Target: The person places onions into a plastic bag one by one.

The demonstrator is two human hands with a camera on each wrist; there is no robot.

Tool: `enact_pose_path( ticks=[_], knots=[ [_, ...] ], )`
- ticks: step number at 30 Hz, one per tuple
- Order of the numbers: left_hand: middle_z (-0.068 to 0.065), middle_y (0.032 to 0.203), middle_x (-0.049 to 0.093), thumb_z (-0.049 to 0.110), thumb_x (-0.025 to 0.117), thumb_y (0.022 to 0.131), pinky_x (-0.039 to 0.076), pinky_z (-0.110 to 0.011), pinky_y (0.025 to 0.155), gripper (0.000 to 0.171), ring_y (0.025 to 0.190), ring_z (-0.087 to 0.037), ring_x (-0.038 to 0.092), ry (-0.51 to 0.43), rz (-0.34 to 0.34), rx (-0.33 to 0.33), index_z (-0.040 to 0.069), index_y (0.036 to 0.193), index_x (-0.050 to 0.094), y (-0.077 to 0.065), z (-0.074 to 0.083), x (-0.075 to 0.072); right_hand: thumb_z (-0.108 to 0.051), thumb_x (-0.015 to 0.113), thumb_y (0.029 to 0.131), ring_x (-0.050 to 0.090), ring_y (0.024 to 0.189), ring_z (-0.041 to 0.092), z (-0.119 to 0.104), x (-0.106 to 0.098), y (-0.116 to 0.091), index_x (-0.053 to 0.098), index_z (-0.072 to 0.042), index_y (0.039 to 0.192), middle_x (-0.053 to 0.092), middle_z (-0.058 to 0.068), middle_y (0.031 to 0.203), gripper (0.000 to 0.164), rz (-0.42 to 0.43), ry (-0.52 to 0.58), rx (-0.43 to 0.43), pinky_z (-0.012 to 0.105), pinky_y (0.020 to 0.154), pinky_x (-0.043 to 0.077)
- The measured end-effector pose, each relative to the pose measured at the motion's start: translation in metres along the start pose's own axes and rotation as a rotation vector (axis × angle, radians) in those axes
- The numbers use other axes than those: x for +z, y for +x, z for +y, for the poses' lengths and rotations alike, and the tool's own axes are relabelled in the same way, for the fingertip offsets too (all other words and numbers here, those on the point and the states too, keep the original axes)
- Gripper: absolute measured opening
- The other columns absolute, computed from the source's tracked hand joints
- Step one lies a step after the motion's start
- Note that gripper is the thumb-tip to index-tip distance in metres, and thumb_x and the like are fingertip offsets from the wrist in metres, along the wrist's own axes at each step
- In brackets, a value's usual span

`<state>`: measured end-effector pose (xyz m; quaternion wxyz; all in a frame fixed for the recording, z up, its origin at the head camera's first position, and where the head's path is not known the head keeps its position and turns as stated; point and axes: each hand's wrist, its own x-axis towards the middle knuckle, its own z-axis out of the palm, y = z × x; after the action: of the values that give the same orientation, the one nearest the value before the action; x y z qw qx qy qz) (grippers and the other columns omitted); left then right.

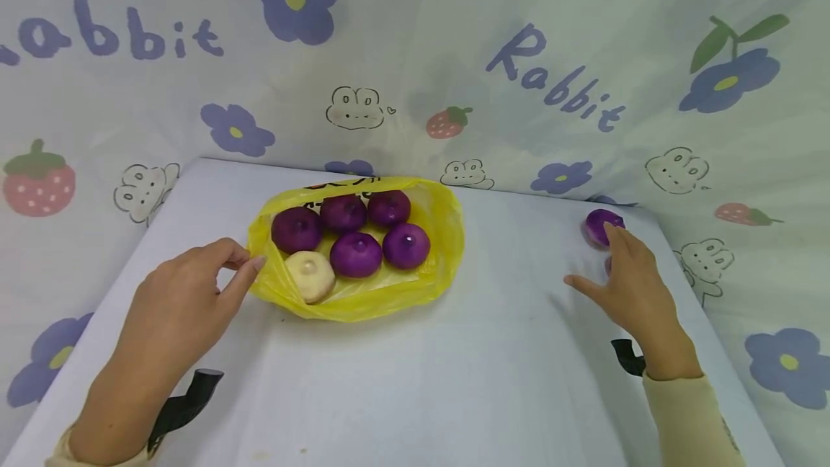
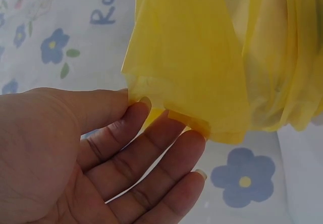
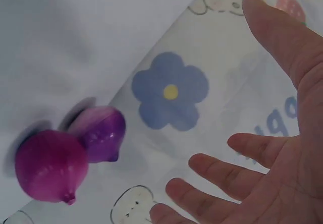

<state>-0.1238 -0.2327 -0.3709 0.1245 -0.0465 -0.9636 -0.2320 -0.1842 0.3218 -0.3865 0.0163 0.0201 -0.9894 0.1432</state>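
Note:
A yellow plastic bag lies open-mouthed on the table, holding several shiny purple onions and one pale, cream round piece. At its left rim my left hand pinches the thin plastic between thumb and index finger; the left wrist view shows the bag's edge there. On the right, my right hand is spread, with nothing in its grasp. Close by are two purple onions, a rounder magenta one and a violet one; in the head view the hand hides most of one.
A white table carries everything. Behind and at the sides hangs a pale cloth printed with flowers, rabbits and strawberries. Black wrist mounts sit under both wrists.

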Motion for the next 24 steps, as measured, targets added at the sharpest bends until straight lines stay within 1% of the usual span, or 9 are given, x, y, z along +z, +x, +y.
enact_pose_path(
  ticks=[5,8,10,16,20,24],
  knots=[
    [-0.013,0.095,0.075,0.021,0.075,0.097,0.045,-0.043,0.058,0.011,0.064,-0.022,0.057,-0.002,0.009,-0.004,0.011,0.101,0.072,0.000,0.000,-0.001,-0.058,0.084,0.083,0.017,0.148,0.058,0.017,0.001,0.000,0.007,0.001,0.165,0.018,0.036,0.164,0.128,-0.028,0.000,0.035,0.075,0.111,0.021],
    [-0.014,0.096,0.075,0.021,0.075,0.098,0.046,-0.045,0.058,0.012,0.065,-0.023,0.058,-0.004,0.010,-0.009,0.010,0.101,0.072,0.000,0.000,-0.003,-0.060,0.083,0.083,0.015,0.148,0.059,0.029,0.001,0.002,0.005,0.000,0.166,0.017,0.036,0.164,0.129,-0.036,0.004,0.058,0.076,0.111,0.020],
    [-0.015,0.095,0.075,0.021,0.075,0.097,0.045,-0.043,0.058,0.012,0.064,-0.022,0.057,-0.003,0.009,-0.015,0.009,0.102,0.072,0.000,0.000,-0.003,-0.062,0.082,0.083,0.014,0.148,0.061,0.037,0.002,0.003,0.003,0.000,0.165,0.015,0.038,0.163,0.130,-0.040,0.005,0.078,0.077,0.109,0.020],
    [-0.014,0.093,0.075,0.020,0.075,0.097,0.042,-0.039,0.056,0.012,0.062,-0.021,0.054,-0.008,0.012,-0.017,0.010,0.101,0.072,-0.003,0.000,-0.002,-0.062,0.080,0.085,0.018,0.141,0.068,0.063,0.007,0.009,0.000,0.009,0.162,0.016,0.045,0.157,0.132,-0.028,-0.002,0.120,0.080,0.105,0.024],
    [-0.014,0.093,0.075,0.021,0.076,0.097,0.043,-0.040,0.057,0.012,0.063,-0.022,0.055,-0.003,0.006,-0.014,0.010,0.101,0.072,-0.002,0.000,-0.002,-0.063,0.074,0.090,0.021,0.138,0.071,0.077,0.009,0.013,-0.004,0.012,0.160,0.015,0.048,0.155,0.129,-0.038,-0.013,0.187,0.081,0.103,0.027],
    [-0.015,0.093,0.075,0.021,0.075,0.097,0.043,-0.041,0.058,0.013,0.064,-0.023,0.055,0.006,0.001,-0.014,0.009,0.101,0.071,0.000,0.002,-0.004,-0.065,0.069,0.092,0.023,0.133,0.075,0.086,0.011,0.017,-0.009,0.012,0.159,0.012,0.050,0.155,0.128,-0.062,-0.007,0.267,0.083,0.098,0.030]
  ],
)
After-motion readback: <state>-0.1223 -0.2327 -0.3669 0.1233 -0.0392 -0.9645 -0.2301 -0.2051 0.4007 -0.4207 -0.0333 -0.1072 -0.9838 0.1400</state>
